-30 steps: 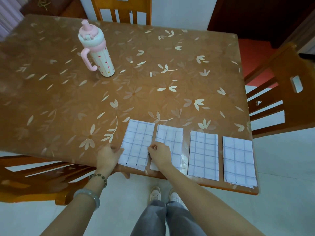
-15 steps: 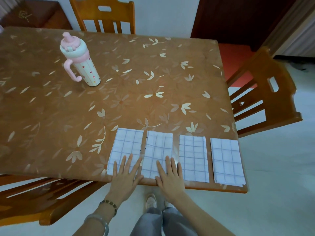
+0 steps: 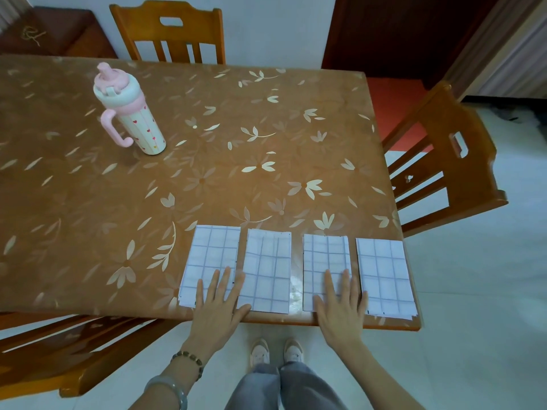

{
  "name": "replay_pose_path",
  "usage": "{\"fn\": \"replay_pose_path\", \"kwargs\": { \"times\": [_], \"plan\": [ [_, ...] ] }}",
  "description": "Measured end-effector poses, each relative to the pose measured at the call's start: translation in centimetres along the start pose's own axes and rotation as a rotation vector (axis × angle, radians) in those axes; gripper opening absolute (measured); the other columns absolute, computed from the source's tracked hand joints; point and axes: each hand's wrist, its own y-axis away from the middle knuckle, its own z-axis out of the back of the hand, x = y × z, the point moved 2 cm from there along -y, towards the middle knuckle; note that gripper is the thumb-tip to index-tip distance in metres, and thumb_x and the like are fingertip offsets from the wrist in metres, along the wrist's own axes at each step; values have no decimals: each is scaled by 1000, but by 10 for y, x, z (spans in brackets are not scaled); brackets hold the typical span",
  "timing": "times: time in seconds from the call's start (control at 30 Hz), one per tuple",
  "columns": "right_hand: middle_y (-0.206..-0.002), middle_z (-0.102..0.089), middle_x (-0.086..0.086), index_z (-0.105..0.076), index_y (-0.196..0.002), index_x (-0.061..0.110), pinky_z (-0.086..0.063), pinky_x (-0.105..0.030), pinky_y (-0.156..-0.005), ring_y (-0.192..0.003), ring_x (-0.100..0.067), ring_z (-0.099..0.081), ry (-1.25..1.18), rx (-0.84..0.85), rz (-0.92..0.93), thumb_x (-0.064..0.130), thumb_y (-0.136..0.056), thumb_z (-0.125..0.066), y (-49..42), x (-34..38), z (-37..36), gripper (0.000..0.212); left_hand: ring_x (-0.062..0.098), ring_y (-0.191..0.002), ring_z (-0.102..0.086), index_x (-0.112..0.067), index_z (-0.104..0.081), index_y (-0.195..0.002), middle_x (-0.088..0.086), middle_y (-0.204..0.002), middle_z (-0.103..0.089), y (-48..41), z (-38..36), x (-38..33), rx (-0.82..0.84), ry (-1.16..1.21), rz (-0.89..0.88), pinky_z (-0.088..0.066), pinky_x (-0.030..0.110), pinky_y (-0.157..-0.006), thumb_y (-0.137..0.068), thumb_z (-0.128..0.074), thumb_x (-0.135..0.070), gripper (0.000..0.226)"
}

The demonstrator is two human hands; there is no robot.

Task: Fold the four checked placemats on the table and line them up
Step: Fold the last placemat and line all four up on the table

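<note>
All four mats lay folded in a row along the 6 o'clock edge of the tabletop (image 3: 207, 179), so I judged the folding done and only the last squaring-up left. My left hand (image 3: 217, 313) lay flat, its grip spread and holding nothing, fingers pressing the near end of the first mat (image 3: 211, 255) with the thumb side reaching onto the second mat (image 3: 268, 270). My right hand (image 3: 340, 316) was the same, grip spread and empty, palm past the table edge and fingers on the near end of the third mat (image 3: 325, 261), the little finger at the seam with the fourth mat (image 3: 383, 273). The row was not quite even: the first two nearly touched, a wider strip of tabletop showed between the second and third, and the third and fourth sat just beside each other. The first mat leaned a little toward 1 o'clock, and the far ends stepped slightly downward toward 3 o'clock. The fourth sat close to the corner at 4 o'clock, its near end about at the rim. Each mat was a thin, flat, upright rectangle, pale with a fine blue-grey check, with layered edges showing at the near corners. They looked light and likely to slide on the glossy, brown, leaf-printed cover. A pink cup (image 3: 130, 113) with a handle stood well apart at 10 o'clock.
</note>
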Motion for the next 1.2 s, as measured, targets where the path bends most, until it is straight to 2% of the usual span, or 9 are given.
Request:
{"fn": "replay_pose_path", "kwargs": {
  "times": [0.07,0.23,0.37,0.47,0.93,1.1,1.2],
  "plan": [
    [-149,-36,-19,-28,-144,26,-24,-60,-107,-135,-38,-35,19,37,-23,58,-94,-10,1,-13,-7,62,35,-139,-34,-24,-34,-148,12,-152,-36,-2,-5,-3,8,9,10,-7,54,-113,-94,-11,-66,72],
    [-149,-36,-17,-27,-145,28,-18,-57,-110,-135,-38,-35,35,69,-17,63,-93,-10,3,-21,-16,65,37,-138,-35,-25,-28,-149,12,-152,-37,-4,-12,-7,2,42,51,-22,63,-107,-94,-10,-67,72],
    [-151,-34,-15,-28,-146,28,-2,-48,-112,-137,-37,-30,51,75,2,65,-92,-12,3,-22,-17,67,37,-138,-35,-28,-12,-153,12,-152,-36,-4,-12,-7,-14,53,55,-23,64,-107,-93,-10,-67,71],
    [-151,-34,-15,-31,-145,28,2,-48,-113,-138,-38,-29,55,69,20,64,-92,-16,1,-22,-15,66,38,-138,-35,-26,-21,-151,13,-151,-37,-4,-12,-7,-4,54,59,-19,62,-109,-93,-10,-67,72],
    [-149,-36,-17,-29,-144,27,-9,-54,-111,-136,-40,-33,55,87,57,62,-94,-11,-1,-14,-12,64,39,-140,-30,-22,-32,-147,16,-153,-34,-6,-4,-16,-1,14,25,-23,60,-110,-93,-12,-67,72],
    [-152,-30,-15,-30,-146,29,-6,-53,-112,-141,-37,-22,74,57,103,63,-93,-15,0,-4,-7,64,39,-140,-29,-24,-31,-148,14,-154,-31,-6,-6,-18,-35,37,29,-21,60,-110,-92,-16,-69,74],
    [-152,-32,-15,-31,-145,29,-7,-54,-111,-140,-35,-17,60,95,81,64,-93,-13,0,-2,-10,65,39,-139,-32,-24,-30,-149,14,-154,-32,-4,-10,-21,-33,53,53,-25,61,-110,-91,-16,-70,75]
  ]
}}
